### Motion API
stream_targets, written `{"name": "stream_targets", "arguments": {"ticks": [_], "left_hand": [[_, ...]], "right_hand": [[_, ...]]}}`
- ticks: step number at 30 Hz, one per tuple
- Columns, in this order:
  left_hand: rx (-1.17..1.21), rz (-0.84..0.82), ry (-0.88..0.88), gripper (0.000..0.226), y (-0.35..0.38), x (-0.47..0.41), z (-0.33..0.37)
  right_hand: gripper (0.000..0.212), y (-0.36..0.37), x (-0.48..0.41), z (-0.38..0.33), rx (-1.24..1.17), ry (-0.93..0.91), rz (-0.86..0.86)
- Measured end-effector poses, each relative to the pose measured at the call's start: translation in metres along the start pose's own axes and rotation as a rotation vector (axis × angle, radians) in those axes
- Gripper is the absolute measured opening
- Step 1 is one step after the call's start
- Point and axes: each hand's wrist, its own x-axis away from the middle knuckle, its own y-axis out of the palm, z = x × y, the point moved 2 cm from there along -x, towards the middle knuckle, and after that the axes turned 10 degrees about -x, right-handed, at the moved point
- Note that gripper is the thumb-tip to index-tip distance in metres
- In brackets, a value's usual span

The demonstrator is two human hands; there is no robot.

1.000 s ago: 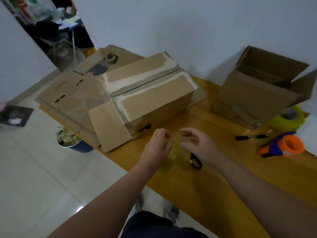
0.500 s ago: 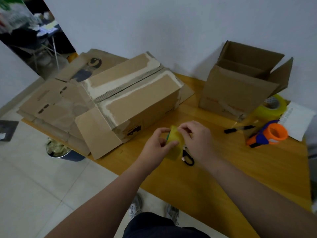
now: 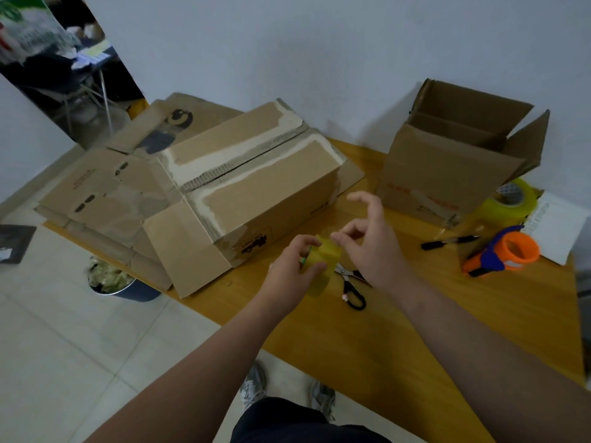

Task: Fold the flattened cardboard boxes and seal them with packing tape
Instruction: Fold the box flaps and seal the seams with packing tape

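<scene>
While the left hand (image 3: 292,266) grips a yellow tape roll (image 3: 321,260) with its fingers curled round the near side, the right hand (image 3: 371,247) meets it from the other side, thumb and forefinger pinching at the roll's outer face and the other fingers lifted and loosely bent. Both hands hold the roll just above the wooden table (image 3: 399,353), near its front edge. A pair of black-handled scissors (image 3: 351,290) lies on the table just beside the roll, partly under the right wrist. Behind the hands stands a closed cardboard box (image 3: 256,187), its top flaps meeting along a bare seam with pale torn strips either side and one end flap hanging open toward the table edge. It rests on flat cardboard (image 3: 96,193) stacked at the left end of the table. To the right, well apart, an open box (image 3: 447,174) stands upright by the wall with its flaps up. Beside it lie a second tape roll (image 3: 511,199), a black marker (image 3: 447,243), an orange and blue tape dispenser (image 3: 502,252) and a white sheet of paper (image 3: 558,228). A bin (image 3: 112,282) sits on the tiled floor below the flat cardboard.
</scene>
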Motion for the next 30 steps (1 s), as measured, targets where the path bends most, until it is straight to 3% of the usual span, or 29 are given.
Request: {"name": "stream_targets", "arguments": {"ticks": [3,6,11,16,20,23,26,30], "left_hand": [[0.040,0.004,0.005,0.026,-0.002,0.003,0.000],[-0.029,0.030,0.018,0.026,-0.003,0.006,0.000],[-0.364,0.188,0.172,0.025,-0.007,0.013,0.002],[-0.606,0.181,0.272,0.029,-0.009,0.017,-0.007],[-0.842,0.077,0.420,0.030,-0.003,0.016,-0.023],[-1.071,-0.074,0.449,0.041,0.008,0.010,-0.041],[-1.240,-0.234,0.462,0.050,0.021,-0.003,-0.064],[-1.274,-0.365,0.523,0.064,0.033,-0.011,-0.081]], "right_hand": [[0.014,0.003,0.004,0.003,0.113,-0.152,-0.060],[0.016,0.009,0.005,0.012,0.068,-0.169,0.014],[0.014,0.017,0.005,0.030,0.021,-0.093,0.100],[0.012,0.023,0.013,0.048,0.202,-0.011,-0.047],[0.023,0.022,0.026,0.073,0.402,0.141,-0.255],[0.035,0.020,0.035,0.092,0.706,0.218,-0.445],[0.047,0.014,0.043,0.104,0.688,0.362,-0.379],[0.042,0.030,0.039,0.090,0.491,0.335,-0.174]]}}
